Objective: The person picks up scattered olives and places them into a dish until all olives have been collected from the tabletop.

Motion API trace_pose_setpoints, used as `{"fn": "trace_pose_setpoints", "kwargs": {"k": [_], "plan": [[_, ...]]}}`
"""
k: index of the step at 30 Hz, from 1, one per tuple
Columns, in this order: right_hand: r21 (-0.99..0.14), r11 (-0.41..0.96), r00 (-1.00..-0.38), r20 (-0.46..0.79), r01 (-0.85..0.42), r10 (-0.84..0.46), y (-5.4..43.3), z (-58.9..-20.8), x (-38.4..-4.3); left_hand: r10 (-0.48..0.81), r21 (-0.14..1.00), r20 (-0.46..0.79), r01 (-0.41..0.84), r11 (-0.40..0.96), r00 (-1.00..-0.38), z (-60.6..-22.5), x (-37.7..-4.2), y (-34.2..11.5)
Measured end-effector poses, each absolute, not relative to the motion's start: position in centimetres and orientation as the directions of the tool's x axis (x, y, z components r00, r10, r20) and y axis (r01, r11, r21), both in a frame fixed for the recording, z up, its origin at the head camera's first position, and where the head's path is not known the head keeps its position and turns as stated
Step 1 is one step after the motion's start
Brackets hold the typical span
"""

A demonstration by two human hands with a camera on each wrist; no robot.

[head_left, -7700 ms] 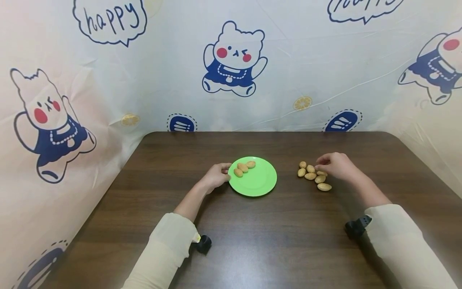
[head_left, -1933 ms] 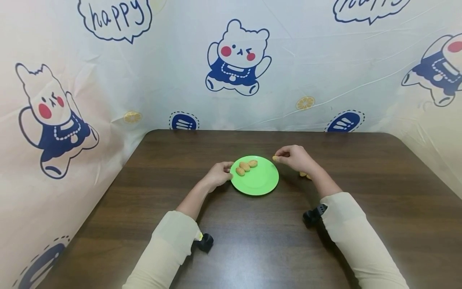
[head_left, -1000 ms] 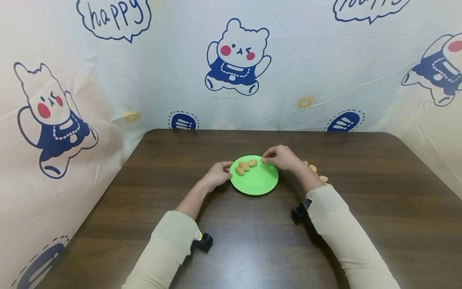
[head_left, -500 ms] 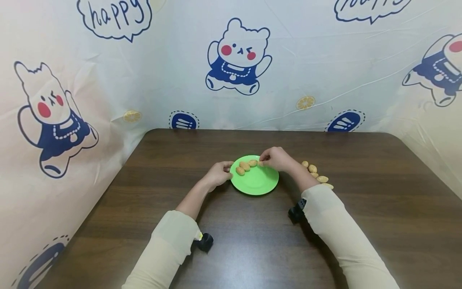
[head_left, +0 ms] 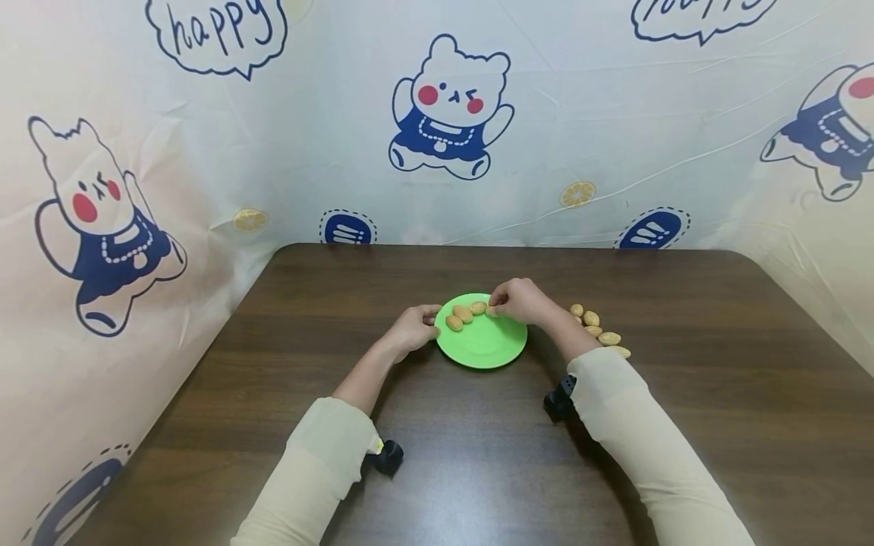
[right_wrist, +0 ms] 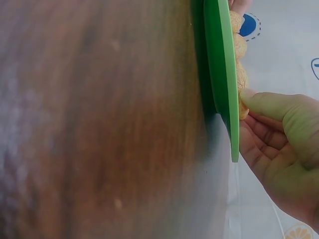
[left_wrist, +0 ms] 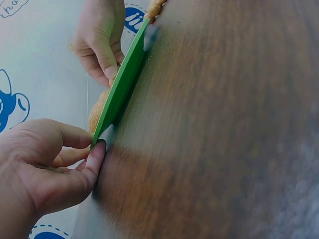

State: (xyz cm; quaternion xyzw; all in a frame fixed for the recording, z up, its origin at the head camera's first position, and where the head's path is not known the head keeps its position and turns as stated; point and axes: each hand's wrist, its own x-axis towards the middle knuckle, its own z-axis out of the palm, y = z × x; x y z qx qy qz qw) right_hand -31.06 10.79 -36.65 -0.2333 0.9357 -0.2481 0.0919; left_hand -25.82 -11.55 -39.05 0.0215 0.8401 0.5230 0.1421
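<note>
In the head view, a round green plate point(head_left: 481, 347) lies on the brown table. Three tan peanuts in their shells point(head_left: 463, 313) form a slanting row on its far left part. My left hand point(head_left: 410, 331) pinches the plate's left rim, thumb and fingers on either side of the edge. Over the plate's far right part, my right hand point(head_left: 520, 301) pinches another peanut point(right_wrist: 243, 110) between thumb and fingers. In the right wrist view this peanut sits close against the plate, at the end of the row. From the head view the fingers mostly hide it.
Several more peanuts point(head_left: 591, 318) lie in a loose group on the table point(head_left: 437, 455) right of the plate, partly hidden by the right forearm. A white printed sheet point(head_left: 307, 129) hangs behind the table and along its sides.
The right hand went from the peanut group leftward to the plate, bringing a peanut beside the row. Over the last half second it barely shifted. The left hand stays on the rim.
</note>
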Motion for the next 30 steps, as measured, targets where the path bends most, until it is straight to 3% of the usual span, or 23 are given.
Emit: {"fn": "trace_pose_setpoints", "kwargs": {"k": [30], "plan": [[-0.517, 0.757, -0.871, -0.042, -0.4, -0.489, 11.53, -36.57, -30.8, 0.189, 0.888, -0.209, -0.105, 0.447, -0.96, -38.72, -25.63, -11.47]]}}
